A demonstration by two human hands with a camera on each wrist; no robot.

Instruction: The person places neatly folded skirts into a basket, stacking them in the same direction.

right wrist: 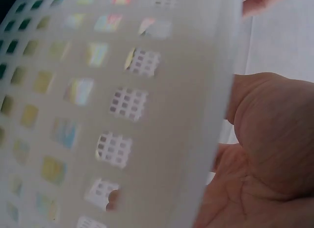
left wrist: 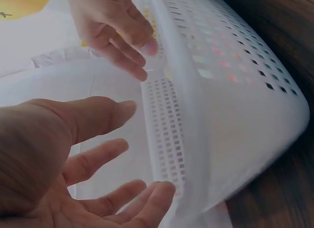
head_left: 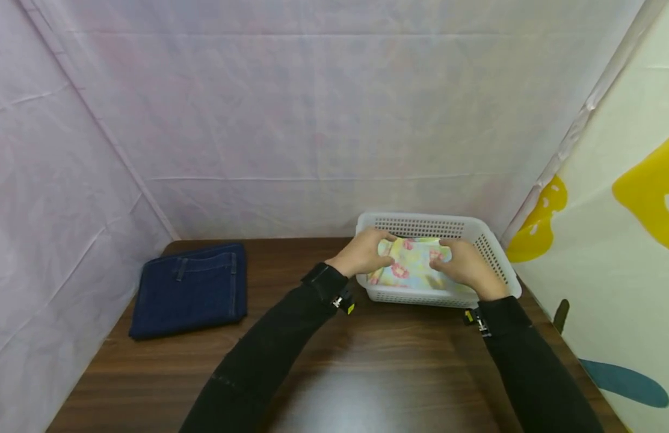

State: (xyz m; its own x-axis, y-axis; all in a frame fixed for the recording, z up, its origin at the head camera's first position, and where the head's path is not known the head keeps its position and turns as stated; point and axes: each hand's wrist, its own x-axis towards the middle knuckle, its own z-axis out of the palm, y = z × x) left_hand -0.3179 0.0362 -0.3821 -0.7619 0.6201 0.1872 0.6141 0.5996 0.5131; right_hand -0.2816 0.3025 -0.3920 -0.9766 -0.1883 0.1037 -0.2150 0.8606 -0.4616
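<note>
A folded floral cloth (head_left: 407, 267), pale yellow and blue with pink flowers, lies in a white plastic basket (head_left: 405, 294). My left hand (head_left: 364, 252) is at the cloth's left end and my right hand (head_left: 464, 264) at its right end, both over the basket. In the left wrist view, the fingers of the left hand (left wrist: 73, 159) are spread beside the basket rim (left wrist: 194, 110) with nothing between them. The right wrist view has the right hand (right wrist: 279, 135) partly hidden behind the basket wall (right wrist: 167, 115); the cloth's colours show through the holes.
Folded dark blue jeans (head_left: 191, 291) lie at the left of the brown wooden table (head_left: 313, 361). Pale fabric sheeting (head_left: 313, 120) hangs behind the table and at its left. On the right hangs a white sheet (head_left: 610, 270) with yellow shapes, close to the basket.
</note>
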